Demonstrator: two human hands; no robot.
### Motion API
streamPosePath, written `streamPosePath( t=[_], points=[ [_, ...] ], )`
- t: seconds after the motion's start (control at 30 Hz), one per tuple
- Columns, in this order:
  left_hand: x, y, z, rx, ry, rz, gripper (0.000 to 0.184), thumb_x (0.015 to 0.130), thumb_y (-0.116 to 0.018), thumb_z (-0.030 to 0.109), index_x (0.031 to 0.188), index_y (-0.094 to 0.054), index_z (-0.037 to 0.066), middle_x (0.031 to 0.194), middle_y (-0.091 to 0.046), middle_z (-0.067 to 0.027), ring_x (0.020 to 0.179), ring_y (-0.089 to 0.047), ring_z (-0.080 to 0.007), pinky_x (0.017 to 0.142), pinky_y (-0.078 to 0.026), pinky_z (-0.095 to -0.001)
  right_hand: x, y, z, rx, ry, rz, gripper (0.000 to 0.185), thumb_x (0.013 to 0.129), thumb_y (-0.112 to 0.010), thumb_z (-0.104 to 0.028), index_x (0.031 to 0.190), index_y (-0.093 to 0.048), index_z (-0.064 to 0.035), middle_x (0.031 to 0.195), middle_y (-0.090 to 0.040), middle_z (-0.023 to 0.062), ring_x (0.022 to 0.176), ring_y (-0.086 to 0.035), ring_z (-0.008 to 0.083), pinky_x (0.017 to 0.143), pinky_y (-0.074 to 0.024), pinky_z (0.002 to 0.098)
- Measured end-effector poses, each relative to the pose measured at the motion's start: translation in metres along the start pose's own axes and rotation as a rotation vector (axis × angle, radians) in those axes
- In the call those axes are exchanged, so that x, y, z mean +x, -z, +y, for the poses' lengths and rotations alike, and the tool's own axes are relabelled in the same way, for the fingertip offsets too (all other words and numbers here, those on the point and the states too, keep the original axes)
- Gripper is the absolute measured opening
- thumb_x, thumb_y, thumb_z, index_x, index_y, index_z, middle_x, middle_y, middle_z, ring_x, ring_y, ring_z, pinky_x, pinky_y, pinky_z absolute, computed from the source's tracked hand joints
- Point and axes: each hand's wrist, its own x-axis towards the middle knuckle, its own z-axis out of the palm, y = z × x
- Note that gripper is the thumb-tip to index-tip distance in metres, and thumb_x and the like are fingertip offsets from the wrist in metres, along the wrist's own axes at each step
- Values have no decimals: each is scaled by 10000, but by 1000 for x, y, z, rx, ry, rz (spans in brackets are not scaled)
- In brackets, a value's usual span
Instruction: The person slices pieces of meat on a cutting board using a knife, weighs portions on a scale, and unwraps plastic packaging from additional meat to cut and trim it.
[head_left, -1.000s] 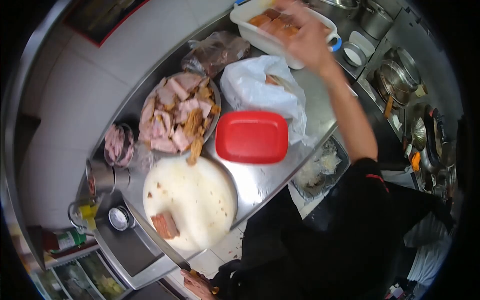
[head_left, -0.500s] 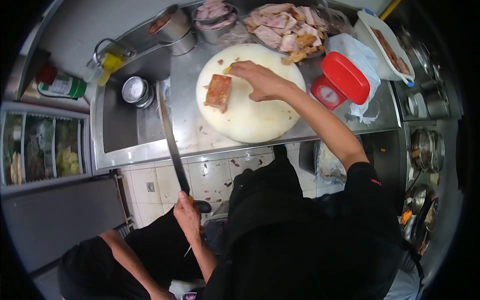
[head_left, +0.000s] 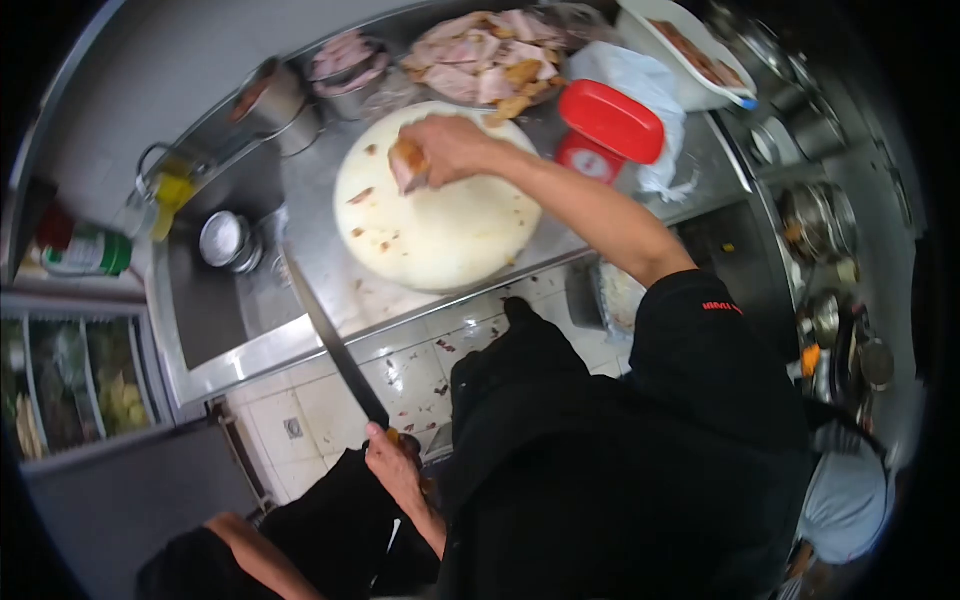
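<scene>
My right hand (head_left: 450, 150) is closed around a block of roast pork (head_left: 408, 165), holding it above the round white cutting board (head_left: 440, 235). Its fingers cover part of the browned meat. Small scraps (head_left: 362, 195) lie on the board. Low at the left, my left hand (head_left: 395, 460) grips the handle of a long knife (head_left: 335, 345), whose blade points up and away toward the sink edge, apart from the board.
Behind the board is a heap of sliced meat (head_left: 490, 55). A red scale (head_left: 610, 125) stands at right, near a white tub (head_left: 685, 55). The sink (head_left: 215, 310) is at left. Another person's forearm (head_left: 260, 560) shows at lower left.
My right hand has closed on the roast pork, which lay on the board, and lifted it. The knife stays in my left hand. The view has shifted.
</scene>
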Motion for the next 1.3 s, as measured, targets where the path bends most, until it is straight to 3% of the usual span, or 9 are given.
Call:
streamPosePath(
  t=[0.07,0.13,0.2,0.27,0.37,0.67,0.9,1.1,1.3],
  points=[
    [-1,-1,2,72,11,-1,657,1026,-415,559,657,-476,19,524,-420,-8,440,-385,-99,420,-284,-269,-32,55,27,-7,-189,69,611,639,-819,-478,1071,-670,-73,1021,-715,155,976,-675,353,828,-535,443],
    [2,-1,5,135,-29,-10,668,1022,-407,575,663,-477,15,530,-420,-12,451,-390,-105,429,-285,-272,-58,88,65,-31,-385,198,552,594,-788,-219,1105,-633,-80,1022,-702,178,973,-669,368,802,-531,437],
    [4,-3,10,188,-124,-45,675,1019,-402,586,668,-478,14,538,-421,-14,463,-391,-109,439,-285,-274,-86,114,99,-206,-587,151,594,590,-794,-209,1147,-632,-81,1021,-713,159,990,-675,351,822,-536,427],
    [16,-5,6,138,-53,-82,663,1018,-413,582,673,-473,20,544,-411,-7,471,-382,-104,447,-284,-273,-112,113,143,-288,-678,76,627,618,-824,-358,1157,-649,-89,1084,-717,129,1008,-687,315,859,-538,439],
    [26,-11,15,96,-52,-134,638,1015,-430,579,673,-456,40,552,-391,7,472,-356,-93,445,-276,-269,-133,105,161,-198,-838,20,619,599,-798,-248,1179,-643,-100,1081,-720,129,1030,-684,311,859,-537,437],
    [29,-20,28,110,-64,-205,601,1013,-446,574,658,-403,92,538,-339,42,446,-310,-67,409,-230,-266,-136,83,185,-247,-883,-34,735,537,-836,-254,1231,-627,-134,1157,-699,106,1122,-647,297,905,-520,465],
    [22,-8,11,102,-62,-162,637,1013,-414,596,671,-437,60,550,-377,11,463,-351,-92,432,-261,-279,-129,93,176,-319,-866,-54,1054,515,-874,-331,1470,-449,-189,1373,-575,90,1267,-545,305,1007,-450,553],
    [18,3,7,140,-56,-142,671,1015,-396,601,691,-487,20,557,-421,-15,474,-382,-110,447,-294,-284,-127,93,182,-300,-772,-15,1000,508,-845,-297,1433,-496,-147,1241,-655,120,1189,-603,322,971,-496,486],
    [22,6,0,110,-47,-115,690,1005,-403,615,689,-498,9,559,-426,-18,468,-382,-121,444,-303,-289,-123,89,195,-355,-724,-73,725,523,-814,-308,1187,-632,-80,1091,-699,169,1028,-666,344,853,-545,432]
  ],
)
